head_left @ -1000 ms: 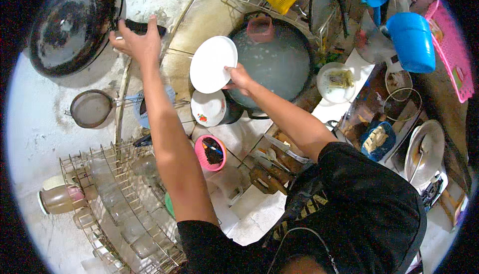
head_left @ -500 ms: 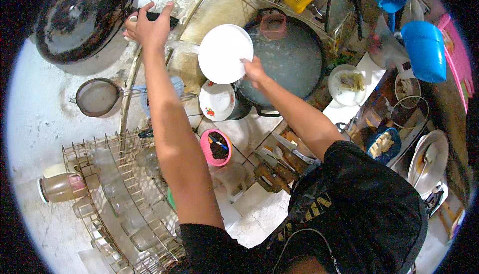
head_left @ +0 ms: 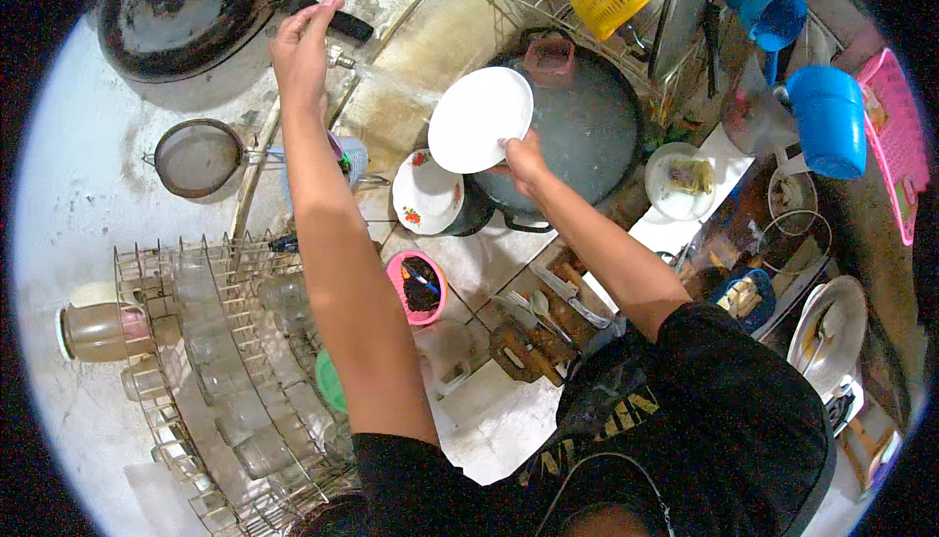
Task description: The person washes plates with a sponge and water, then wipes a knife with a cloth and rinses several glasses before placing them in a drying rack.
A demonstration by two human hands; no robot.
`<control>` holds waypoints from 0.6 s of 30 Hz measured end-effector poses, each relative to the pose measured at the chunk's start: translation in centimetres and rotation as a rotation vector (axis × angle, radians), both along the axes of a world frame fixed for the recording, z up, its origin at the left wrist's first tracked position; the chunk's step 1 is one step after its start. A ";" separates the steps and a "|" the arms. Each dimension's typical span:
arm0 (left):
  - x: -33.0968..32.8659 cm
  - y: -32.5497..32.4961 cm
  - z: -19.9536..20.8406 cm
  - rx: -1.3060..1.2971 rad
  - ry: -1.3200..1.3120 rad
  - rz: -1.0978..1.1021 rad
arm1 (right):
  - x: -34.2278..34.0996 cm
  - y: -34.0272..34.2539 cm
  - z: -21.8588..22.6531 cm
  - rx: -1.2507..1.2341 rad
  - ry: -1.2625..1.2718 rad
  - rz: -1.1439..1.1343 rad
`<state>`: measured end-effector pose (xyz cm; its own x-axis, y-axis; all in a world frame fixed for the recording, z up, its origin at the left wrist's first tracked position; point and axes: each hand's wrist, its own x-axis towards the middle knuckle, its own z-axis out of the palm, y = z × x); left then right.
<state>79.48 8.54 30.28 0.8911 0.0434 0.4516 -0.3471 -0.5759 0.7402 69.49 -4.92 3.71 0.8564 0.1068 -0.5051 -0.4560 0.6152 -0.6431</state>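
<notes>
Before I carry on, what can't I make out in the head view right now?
- Head view: far side of the smooth white round plate held by the right hand; the plate itself hides it.
- Head view: bottom of the large dark round basin; cloudy grey water covers it.
- Head view: whether the left hand touches the black elongated handle; the fingers overlap it.
- Head view: top of the blackened round pan; cut off by the upper edge.

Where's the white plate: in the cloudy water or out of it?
Out: the right hand holds the white plate by its edge, clear of the cloudy water.
</notes>
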 end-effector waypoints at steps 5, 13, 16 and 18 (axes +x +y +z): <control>-1.3 -1.0 0.6 -0.076 0.014 0.018 | -0.3 -1.7 1.4 0.089 -0.075 0.057; 0.1 0.6 -0.5 0.130 -0.098 0.008 | 0.9 -1.8 1.4 -0.838 -0.485 0.153; 0.2 1.1 -0.8 0.147 -0.109 0.013 | 1.1 -1.3 1.2 -1.054 -0.836 0.019; 0.2 0.6 -0.5 0.150 -0.105 -0.009 | 1.9 -1.2 0.6 -1.139 -1.059 -0.056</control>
